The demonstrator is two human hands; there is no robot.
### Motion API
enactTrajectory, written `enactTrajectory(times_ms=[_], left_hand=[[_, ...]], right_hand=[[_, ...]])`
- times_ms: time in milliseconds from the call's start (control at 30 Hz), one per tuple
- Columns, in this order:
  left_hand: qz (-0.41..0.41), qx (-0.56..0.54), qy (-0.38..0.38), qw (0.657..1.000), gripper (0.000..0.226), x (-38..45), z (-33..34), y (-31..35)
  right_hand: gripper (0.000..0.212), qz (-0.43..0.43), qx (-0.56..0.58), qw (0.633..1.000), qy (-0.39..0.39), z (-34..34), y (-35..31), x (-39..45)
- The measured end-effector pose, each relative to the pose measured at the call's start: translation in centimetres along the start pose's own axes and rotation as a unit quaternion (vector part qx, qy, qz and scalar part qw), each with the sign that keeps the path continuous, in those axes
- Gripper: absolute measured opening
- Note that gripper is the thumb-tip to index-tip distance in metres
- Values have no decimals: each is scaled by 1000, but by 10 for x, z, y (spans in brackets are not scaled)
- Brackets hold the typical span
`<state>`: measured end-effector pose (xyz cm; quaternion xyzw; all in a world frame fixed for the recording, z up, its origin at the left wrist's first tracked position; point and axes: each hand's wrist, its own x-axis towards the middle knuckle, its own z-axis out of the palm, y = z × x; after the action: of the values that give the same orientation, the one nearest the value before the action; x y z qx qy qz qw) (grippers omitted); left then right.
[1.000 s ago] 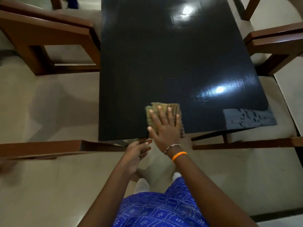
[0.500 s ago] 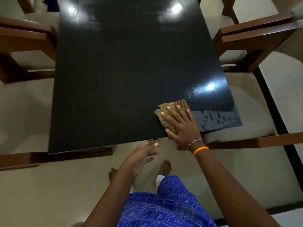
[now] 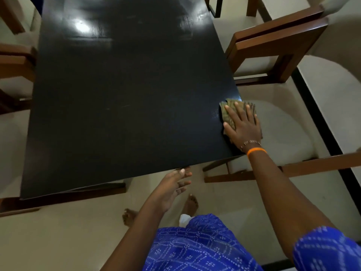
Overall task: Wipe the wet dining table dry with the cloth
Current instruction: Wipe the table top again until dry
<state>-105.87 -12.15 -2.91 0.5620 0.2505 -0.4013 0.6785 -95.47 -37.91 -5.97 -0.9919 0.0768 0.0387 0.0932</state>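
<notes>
The right hand (image 3: pixel 243 125) lies flat on the folded olive-green cloth (image 3: pixel 226 116), with the fingers straight and spread, so it presses the cloth down and does not clench it. The cloth is at the right edge of the black dining table (image 3: pixel 125 98), near the table's near right corner, at about 3 o'clock in the view. Part of the cloth seems to reach a little over the edge, but the hand covers it and I cannot tell for sure. On the right wrist there are an orange band (image 3: pixel 256 151) and a thin chain bracelet (image 3: pixel 250 143).

The left hand (image 3: pixel 172 187) is at about 6 o'clock, just beside the near edge of the table. Its fingers are relaxed and loosely bent, and it holds nothing. The fingertips are at the edge; whether they touch it is not clear.

The table top is glossy and shows a bright reflection of light at about 11 o'clock. A wooden chair (image 3: pixel 277 45) with a pale seat stands at 2 o'clock, beside the table's right side. The person wears blue patterned clothing (image 3: pixel 199 245) and stands with bare feet on the pale floor (image 3: pixel 48 231).
</notes>
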Motion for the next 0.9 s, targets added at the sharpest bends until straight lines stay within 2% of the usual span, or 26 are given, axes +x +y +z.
enactTrajectory(times_ms=[133, 233, 467, 633, 767, 900], left_hand=[[-4, -6, 15, 1000, 28, 2, -4, -3], [-4, -9, 17, 1000, 30, 3, -4, -6], [-3, -33, 10, 999, 27, 4, -6, -8], [-5, -22, -4, 1000, 24, -1, -23, -10], [-5, -16, 0, 1000, 25, -14, -51, -16], [-20, -21, 11, 1000, 26, -25, -91, -24]], right_hand=[[59, 23, 29, 999, -17, -1, -4, 37], [59, 15, 38, 999, -15, 0, -2, 31], [62, 50, 49, 997, 32, 7, 11, -70], [72, 103, 39, 993, 38, 18, -18, -102], [84, 28, 21, 999, 9, 24, -67, -113], [84, -53, 20, 998, -13, 40, -148, -128]])
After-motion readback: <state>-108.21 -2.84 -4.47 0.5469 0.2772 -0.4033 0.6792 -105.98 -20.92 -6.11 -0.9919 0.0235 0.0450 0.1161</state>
